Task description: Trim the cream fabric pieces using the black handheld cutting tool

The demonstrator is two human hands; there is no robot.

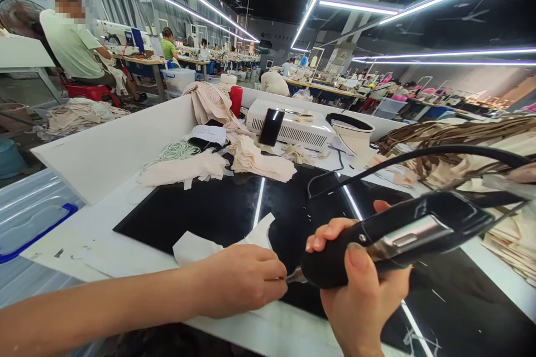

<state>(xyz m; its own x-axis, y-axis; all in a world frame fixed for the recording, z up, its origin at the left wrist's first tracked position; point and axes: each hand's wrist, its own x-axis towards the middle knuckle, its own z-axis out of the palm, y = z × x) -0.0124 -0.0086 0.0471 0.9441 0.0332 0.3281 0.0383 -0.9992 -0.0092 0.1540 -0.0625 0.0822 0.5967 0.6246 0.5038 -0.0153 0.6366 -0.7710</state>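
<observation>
My right hand (364, 284) is wrapped round a corded black handheld power tool (402, 234) with a silver panel on its body. Its narrow metal tip (296, 276) points left, right by the fingertips of my left hand (247, 279). That left hand is closed, thumb side hidden, at a white fabric piece (196, 248) whose corners stick out behind it. Both hands are over a glossy black panel (188, 212) on the white table. Where exactly the tip meets the fabric is hidden by my fingers.
Beyond the panel lie stacked cream fabric pieces (259, 162), green cord (180, 150), a phone (272, 127), a white vented machine (293, 122) and a red spool (235, 101). Brown-edged fabric (452, 139) is heaped at the right. A person (75, 44) sits at the left; the tool's cable (419, 153) arches overhead.
</observation>
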